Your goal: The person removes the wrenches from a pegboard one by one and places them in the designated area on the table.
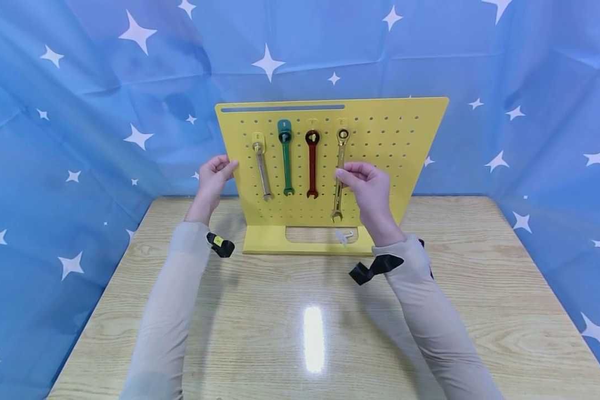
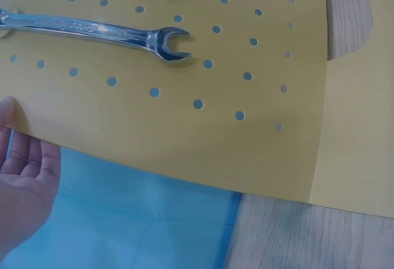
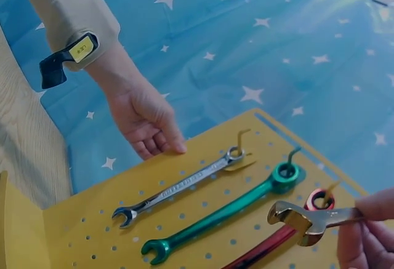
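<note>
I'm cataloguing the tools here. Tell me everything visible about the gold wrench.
The gold wrench looks like shiny gold-toned metal, with a ring end at the top and an open-jaw end at the bottom. It hangs upright on the yellow pegboard, rightmost of four wrenches, its ring at a hook. The right hand pinches its shaft about midway.
</note>
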### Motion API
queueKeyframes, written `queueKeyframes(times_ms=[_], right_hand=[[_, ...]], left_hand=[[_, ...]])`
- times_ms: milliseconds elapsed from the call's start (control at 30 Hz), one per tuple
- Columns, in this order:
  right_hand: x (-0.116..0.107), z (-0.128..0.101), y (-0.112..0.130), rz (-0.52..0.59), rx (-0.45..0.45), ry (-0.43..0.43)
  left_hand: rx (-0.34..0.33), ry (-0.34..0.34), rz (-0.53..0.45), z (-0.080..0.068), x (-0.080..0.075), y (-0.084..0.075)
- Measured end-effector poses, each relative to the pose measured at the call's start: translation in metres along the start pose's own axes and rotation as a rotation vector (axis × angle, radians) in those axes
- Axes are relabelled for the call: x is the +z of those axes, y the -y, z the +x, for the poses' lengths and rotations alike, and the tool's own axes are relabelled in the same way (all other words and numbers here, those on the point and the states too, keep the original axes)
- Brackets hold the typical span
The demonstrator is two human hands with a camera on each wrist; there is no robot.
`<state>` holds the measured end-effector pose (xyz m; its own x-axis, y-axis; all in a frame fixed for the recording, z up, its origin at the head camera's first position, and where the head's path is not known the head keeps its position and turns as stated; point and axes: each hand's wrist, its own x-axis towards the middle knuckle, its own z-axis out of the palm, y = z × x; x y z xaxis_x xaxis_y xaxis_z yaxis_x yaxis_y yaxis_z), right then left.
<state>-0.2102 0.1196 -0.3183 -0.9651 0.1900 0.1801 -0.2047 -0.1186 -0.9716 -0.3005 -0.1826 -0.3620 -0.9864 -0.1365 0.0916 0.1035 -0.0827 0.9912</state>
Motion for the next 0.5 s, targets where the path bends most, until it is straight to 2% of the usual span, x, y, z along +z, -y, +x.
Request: queueKeyframes(times_ms=[200,500], right_hand=[[-0.009,-0.005,0.0,-0.02,-0.036,0.004],[-0.038,-0.009,0.0,-0.036,-0.072,-0.053]], left_hand=[[-0.009,-0.01,-0.003,0.0,0.0,0.002],[-0.015,-0.02,-0.018,0.001,0.0,0.002]])
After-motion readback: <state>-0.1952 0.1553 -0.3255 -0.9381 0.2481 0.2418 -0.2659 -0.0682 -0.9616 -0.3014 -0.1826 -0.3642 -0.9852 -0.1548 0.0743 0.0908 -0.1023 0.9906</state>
